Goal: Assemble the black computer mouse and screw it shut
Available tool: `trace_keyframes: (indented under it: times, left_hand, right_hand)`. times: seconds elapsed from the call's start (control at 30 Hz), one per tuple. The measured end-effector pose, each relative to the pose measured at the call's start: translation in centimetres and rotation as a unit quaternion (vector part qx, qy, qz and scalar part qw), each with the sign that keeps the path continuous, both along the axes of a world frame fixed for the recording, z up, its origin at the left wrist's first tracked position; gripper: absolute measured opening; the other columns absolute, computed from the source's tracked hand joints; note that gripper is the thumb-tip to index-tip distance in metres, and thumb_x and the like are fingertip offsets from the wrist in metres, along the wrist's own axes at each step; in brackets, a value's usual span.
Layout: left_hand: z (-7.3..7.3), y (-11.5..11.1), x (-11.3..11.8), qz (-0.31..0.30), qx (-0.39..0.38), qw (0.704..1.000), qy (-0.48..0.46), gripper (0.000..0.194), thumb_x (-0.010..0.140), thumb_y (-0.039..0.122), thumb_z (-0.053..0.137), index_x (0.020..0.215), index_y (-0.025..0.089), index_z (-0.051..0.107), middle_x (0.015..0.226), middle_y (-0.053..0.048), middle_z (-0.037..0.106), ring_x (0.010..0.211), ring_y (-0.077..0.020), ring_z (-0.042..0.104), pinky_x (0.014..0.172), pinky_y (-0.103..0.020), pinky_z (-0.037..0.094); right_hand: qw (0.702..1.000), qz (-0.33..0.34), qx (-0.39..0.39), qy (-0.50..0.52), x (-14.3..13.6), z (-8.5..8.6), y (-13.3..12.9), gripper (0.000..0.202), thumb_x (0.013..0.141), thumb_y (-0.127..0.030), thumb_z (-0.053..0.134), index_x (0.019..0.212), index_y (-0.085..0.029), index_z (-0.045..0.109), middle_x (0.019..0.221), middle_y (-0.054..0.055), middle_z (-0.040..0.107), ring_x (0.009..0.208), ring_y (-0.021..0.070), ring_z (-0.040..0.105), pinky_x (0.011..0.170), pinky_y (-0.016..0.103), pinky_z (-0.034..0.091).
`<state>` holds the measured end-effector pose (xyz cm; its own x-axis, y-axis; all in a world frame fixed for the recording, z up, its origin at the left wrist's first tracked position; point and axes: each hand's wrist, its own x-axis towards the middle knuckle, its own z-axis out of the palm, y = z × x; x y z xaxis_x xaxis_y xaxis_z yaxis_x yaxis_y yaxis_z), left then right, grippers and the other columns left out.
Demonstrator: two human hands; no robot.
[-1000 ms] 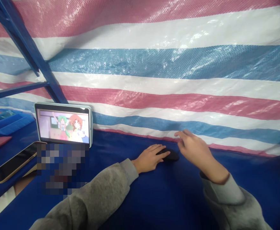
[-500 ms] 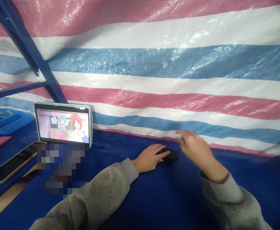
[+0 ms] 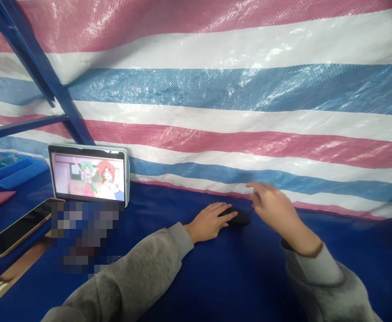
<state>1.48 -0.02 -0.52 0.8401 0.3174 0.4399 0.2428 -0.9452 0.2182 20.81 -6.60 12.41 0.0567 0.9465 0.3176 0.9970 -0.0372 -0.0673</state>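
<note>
**On the table: mouse partly covered, handling under way**

The mouse sits on the blue surface, near the foot of the striped sheet. The left hand lies over its left end, fingers extended and slightly spread; whether they grip cannot be told. The right hand is just beyond the right end, index finger forward, thumb close below, gap narrow. A small red spot shows near the thumb; whether anything is held cannot be told.

Status, as judged: left-hand contact is done. Lifting is not done, and no finished result is visible. The full extent of what is left cannot be determined.

Well to the left, a propped phone displays a cartoon. A flat phone lies near it, dark. Farther left is a blue tray.
</note>
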Motion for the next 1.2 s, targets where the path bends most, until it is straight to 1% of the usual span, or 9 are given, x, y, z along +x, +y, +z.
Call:
trace_keyframes:
  times: [0.27,0.4,0.53,0.63,0.7,0.77,1.0,1.1,1.2]
  left_hand:
    - [0.3,-0.2,0.0,0.004,-0.007,1.0,0.0,0.044,0.1,0.026,0.047,0.143,0.023,0.043,0.147,-0.01,0.045,0.137,-0.025,0.04,0.114,-0.043,0.036]
    - [0.5,-0.2,-0.1,0.004,-0.037,0.999,-0.005,0.045,0.099,0.027,0.048,0.144,0.024,0.042,0.148,-0.009,0.043,0.138,-0.0245,0.039,0.115,-0.044,0.035]
    - [0.5,0.0,-0.3,0.014,-0.088,0.996,0.002,0.057,0.092,0.024,0.061,0.145,0.027,0.04,0.149,-0.009,0.039,0.132,-0.0261,0.045,0.109,-0.042,0.041]
    - [0.7,0.4,-0.5,0.026,-0.122,0.992,0.006,0.061,0.091,0.021,0.062,0.146,0.032,0.039,0.142,-0.006,0.044,0.122,-0.0235,0.054,0.102,-0.038,0.047]
    - [0.9,0.7,-0.7,0.032,-0.142,0.989,-0.002,0.055,0.093,0.021,0.059,0.144,0.033,0.041,0.136,-0.004,0.05,0.119,-0.022,0.055,0.101,-0.036,0.046]
    - [1.2,1.0,-0.9,0.039,-0.169,0.985,-0.015,0.049,0.095,0.025,0.057,0.141,0.032,0.043,0.131,-0.004,0.056,0.117,-0.0213,0.057,0.102,-0.036,0.045]
    - [1.7,1.7,-1.1,0.065,-0.25,0.965,-0.05,0.04,0.096,0.036,0.055,0.134,0.029,0.045,0.127,-0.004,0.059,0.114,-0.0227,0.057,0.103,-0.038,0.042]
    - [1.5,1.8,-1.0,0.074,-0.241,0.966,-0.059,0.033,0.099,0.037,0.049,0.13,0.026,0.048,0.125,-0.005,0.058,0.115,-0.0222,0.054,0.104,-0.038,0.04]
    - [1.1,1.9,-0.7,0.098,-0.218,0.97,-0.045,0.03,0.101,0.036,0.044,0.128,0.024,0.053,0.119,-0.006,0.057,0.112,-0.0216,0.053,0.103,-0.038,0.04]
  right_hand:
    - [0.999,-0.006,0.022,0.028,0.9,0.4,-0.2,0.034,0.089,-0.02,0.042,0.115,-0.019,0.063,0.101,0.009,0.071,0.081,0.0238,0.067,0.071,0.033,0.046]
    - [0.995,0.026,0.032,0.093,1.5,1.2,-0.5,0.031,0.088,-0.022,0.045,0.111,-0.02,0.065,0.089,0.006,0.072,0.074,0.0207,0.067,0.071,0.032,0.048]
    - [0.964,0.103,-0.086,0.228,2.1,1.5,-1.4,0.033,0.088,-0.028,0.049,0.117,-0.022,0.063,0.085,0.003,0.074,0.059,0.0155,0.065,0.062,0.028,0.051]
    - [0.926,0.158,-0.204,0.274,2.1,0.3,-1.9,0.041,0.085,-0.025,0.052,0.125,-0.025,0.061,0.09,0.002,0.075,0.07,0.0162,0.069,0.066,0.027,0.054]
    - [0.911,0.195,-0.238,0.276,1.9,-1.0,-2.0,0.043,0.081,-0.022,0.058,0.124,-0.025,0.063,0.095,0.003,0.075,0.088,0.0184,0.071,0.081,0.029,0.054]
    - [0.9,0.21,-0.256,0.284,1.6,-2.5,-1.9,0.045,0.078,-0.017,0.057,0.122,-0.023,0.064,0.1,0.004,0.074,0.091,0.0185,0.07,0.086,0.03,0.052]
    - [0.93,0.229,-0.25,0.144,-0.4,-5.9,-1.8,0.041,0.069,-0.005,0.061,0.105,-0.024,0.07,0.094,0.003,0.071,0.086,0.0211,0.066,0.079,0.033,0.05]
    - [0.932,0.226,-0.259,0.11,-1.2,-6.7,-2.3,0.041,0.069,-0.003,0.061,0.104,-0.024,0.07,0.092,0.003,0.069,0.085,0.0218,0.066,0.075,0.033,0.05]
    - [0.938,0.236,-0.229,0.112,-1.5,-7.4,-2.8,0.038,0.073,-0.008,0.063,0.106,-0.025,0.069,0.096,0.004,0.068,0.091,0.0227,0.065,0.081,0.035,0.05]
